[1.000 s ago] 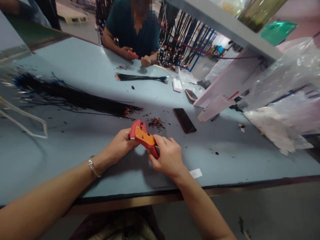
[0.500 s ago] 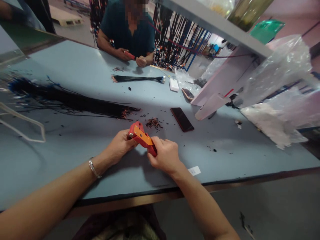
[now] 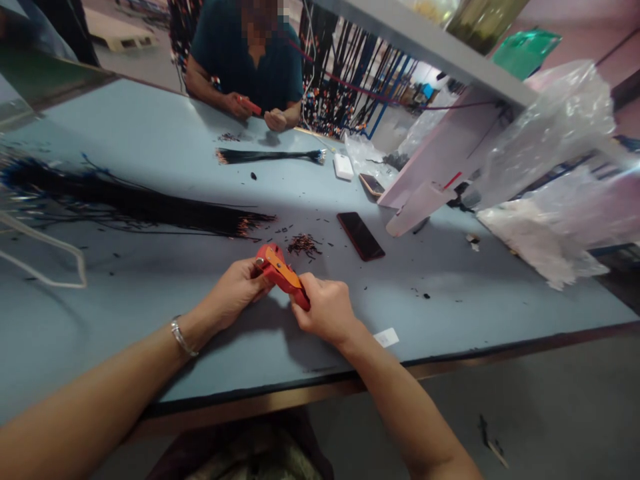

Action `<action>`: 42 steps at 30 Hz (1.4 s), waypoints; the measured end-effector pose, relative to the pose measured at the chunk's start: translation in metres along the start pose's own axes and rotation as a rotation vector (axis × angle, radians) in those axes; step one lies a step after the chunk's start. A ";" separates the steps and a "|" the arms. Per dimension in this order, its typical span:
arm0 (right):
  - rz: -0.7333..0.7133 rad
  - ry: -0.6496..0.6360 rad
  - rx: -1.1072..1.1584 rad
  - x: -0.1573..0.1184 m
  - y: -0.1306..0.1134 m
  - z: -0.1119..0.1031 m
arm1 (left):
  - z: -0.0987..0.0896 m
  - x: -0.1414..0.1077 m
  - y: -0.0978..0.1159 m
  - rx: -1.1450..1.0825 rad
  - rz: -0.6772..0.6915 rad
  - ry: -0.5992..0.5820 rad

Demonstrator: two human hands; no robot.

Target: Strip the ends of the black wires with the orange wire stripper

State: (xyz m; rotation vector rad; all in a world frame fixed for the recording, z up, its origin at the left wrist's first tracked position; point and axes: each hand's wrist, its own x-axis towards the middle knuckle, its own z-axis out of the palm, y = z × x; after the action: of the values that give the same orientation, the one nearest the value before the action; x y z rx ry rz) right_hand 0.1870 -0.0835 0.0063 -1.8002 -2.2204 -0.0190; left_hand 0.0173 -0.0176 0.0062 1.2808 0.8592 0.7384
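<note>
Centre of frame: red-and-orange wire stripper [image 3: 281, 268] held over the counter [image 3: 443, 347], head angled toward upper left. Right grip [image 3: 325, 308] closed round its handles. Left grip [image 3: 241, 285] sits against the head, fingers curled; can't tell whether it pinches a wire. Black wire bundle [image 3: 165, 205] lies left of centre, copper-coloured ends toward the tool; loose clippings [image 3: 304, 245] heap just beyond. My judgement: any wire wants to enter straight, left fingertips clear of the jaws, squeeze smooth and full, wrists steady.
</note>
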 end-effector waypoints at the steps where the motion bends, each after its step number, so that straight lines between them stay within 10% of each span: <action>1: 0.000 0.005 0.004 0.000 0.000 0.001 | -0.001 0.000 -0.001 0.003 0.001 -0.005; 7: 0.173 0.066 0.222 0.004 0.008 -0.008 | -0.003 -0.001 0.005 0.070 0.001 0.171; 11: 0.336 -0.010 0.969 0.007 0.020 -0.020 | -0.007 0.001 0.012 0.118 0.042 0.411; 17: 0.451 -0.149 1.746 0.004 0.036 -0.014 | -0.012 0.008 0.008 -0.002 0.078 0.446; 28: 0.680 -0.375 1.850 0.004 0.021 -0.014 | -0.013 0.007 0.009 0.034 0.061 0.379; 42: 0.370 -0.535 1.840 -0.006 0.017 -0.012 | -0.012 0.006 0.009 -0.023 0.068 0.340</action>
State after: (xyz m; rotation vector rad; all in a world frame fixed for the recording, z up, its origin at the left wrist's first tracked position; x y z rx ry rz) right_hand 0.2073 -0.0873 0.0139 -0.9175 -0.9402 1.9307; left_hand 0.0098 -0.0054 0.0137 1.1857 1.0804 1.0364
